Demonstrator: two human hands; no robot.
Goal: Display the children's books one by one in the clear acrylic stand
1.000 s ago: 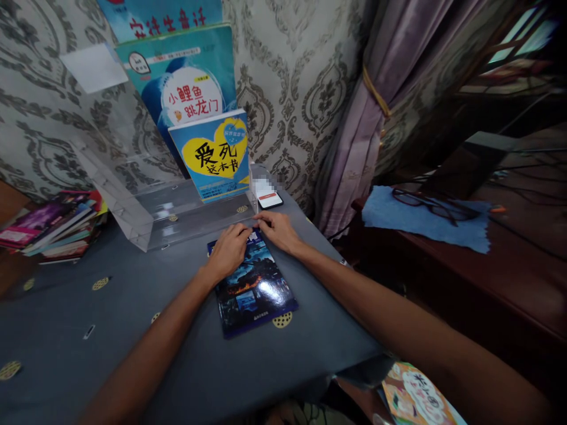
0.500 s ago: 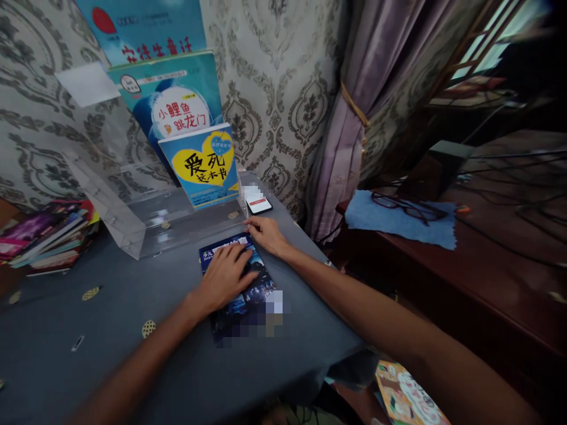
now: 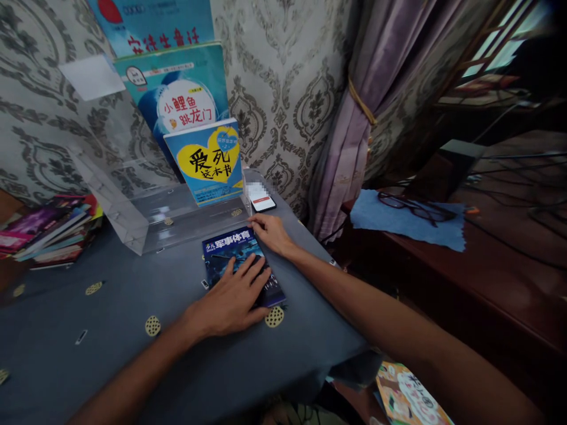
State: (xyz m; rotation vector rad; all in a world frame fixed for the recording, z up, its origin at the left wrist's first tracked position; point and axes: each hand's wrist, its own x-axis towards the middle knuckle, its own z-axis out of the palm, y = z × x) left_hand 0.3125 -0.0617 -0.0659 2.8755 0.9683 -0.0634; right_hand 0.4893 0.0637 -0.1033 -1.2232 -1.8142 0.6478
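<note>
My left hand (image 3: 234, 298) lies flat with fingers spread on a dark blue magazine (image 3: 221, 248), its title in white characters uncovered along the top. The magazine rests face up on the grey patterned tablecloth (image 3: 115, 366). Beyond its top right corner, my right hand (image 3: 273, 235) has curled fingers, thumb and fingertips pinched at the front right corner of a clear plastic book stand (image 3: 133, 233). In that stand, a blue book with a yellow heart (image 3: 208, 162) leans in front of a teal book (image 3: 186, 77) and a taller blue book (image 3: 163, 23).
A phone (image 3: 262, 199) with a lit screen lies behind my right hand. Stacked books (image 3: 62, 230) sit at the far left. Glasses (image 3: 416, 208) rest on a blue cloth (image 3: 367, 215) on the dark red table at right. An orange book (image 3: 411, 395) is low at right.
My left hand has slid down the magazine toward me, uncovering its title. A pineapple print below the magazine now shows. My right hand stays at the stand's corner; the view has shifted slightly.
</note>
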